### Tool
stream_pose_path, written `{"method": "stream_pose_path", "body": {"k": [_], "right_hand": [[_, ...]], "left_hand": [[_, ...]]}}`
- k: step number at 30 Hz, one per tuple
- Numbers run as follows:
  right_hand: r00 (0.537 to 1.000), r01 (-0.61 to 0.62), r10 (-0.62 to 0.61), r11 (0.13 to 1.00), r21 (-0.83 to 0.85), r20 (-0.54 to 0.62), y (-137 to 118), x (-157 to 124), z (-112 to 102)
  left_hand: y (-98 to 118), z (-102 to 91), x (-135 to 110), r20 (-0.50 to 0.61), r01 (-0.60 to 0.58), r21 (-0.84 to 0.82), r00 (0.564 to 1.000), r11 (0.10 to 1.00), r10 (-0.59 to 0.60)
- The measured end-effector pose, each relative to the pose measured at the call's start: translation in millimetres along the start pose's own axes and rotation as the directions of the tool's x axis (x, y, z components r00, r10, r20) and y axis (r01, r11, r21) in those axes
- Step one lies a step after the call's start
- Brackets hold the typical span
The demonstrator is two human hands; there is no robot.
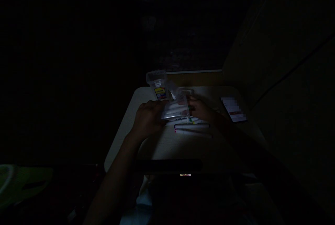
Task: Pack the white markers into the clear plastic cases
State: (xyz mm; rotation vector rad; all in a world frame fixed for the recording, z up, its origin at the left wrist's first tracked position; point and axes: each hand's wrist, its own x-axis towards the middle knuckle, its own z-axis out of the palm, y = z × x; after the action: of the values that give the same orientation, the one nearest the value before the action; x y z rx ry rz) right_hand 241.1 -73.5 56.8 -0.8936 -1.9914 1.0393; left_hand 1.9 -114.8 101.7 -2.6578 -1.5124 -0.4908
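Note:
My left hand [148, 117] is wrapped round a clear plastic box [174, 110], tipped on its side with its mouth to the right. White markers show dimly through its wall. At the mouth, the bent fingers of my right hand [199, 109] close on a marker [190, 107] with a green end, mostly hidden by the fingers and the rim. Below the box, a marker with a dark blue end [192, 126] and one with a pink end [193, 133] lie on the white table [167, 148]. More markers lie partly under the box and right hand.
Behind my left hand stands a clear plastic container [157, 78] with a yellow and blue label. A phone [233, 109] with a lit screen lies at the table's right side. A wall [282, 50] rises on the right. The surroundings are very dark.

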Motion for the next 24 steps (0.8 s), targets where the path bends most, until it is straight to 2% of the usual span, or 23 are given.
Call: {"method": "stream_pose_path", "body": {"k": [9, 15, 20, 24], "right_hand": [[0.998, -0.039, 0.038, 0.999, 0.031, 0.041, 11, -13, -7], [0.998, -0.028, 0.028, 1.000, 0.003, 0.063, 7, -12, 3], [0.951, -0.242, 0.225, 0.969, 0.058, 0.211, 10, -7, 8], [0.959, -0.245, 0.230, 0.967, 0.070, 0.167, 13, -8, 4]], "left_hand": [[0, 0.5, 1, 0.057, -0.013, 0.021, 0.998, 1.000, 0.012], [2, -0.4, 2, 0.065, -0.011, 0.031, 0.998, 0.999, 0.009], [0, -0.6, 2, 0.057, -0.021, 0.041, 0.998, 0.999, 0.018], [-3, 1.2, 0, 0.038, -0.027, 0.014, 0.999, 1.000, 0.026]]}}
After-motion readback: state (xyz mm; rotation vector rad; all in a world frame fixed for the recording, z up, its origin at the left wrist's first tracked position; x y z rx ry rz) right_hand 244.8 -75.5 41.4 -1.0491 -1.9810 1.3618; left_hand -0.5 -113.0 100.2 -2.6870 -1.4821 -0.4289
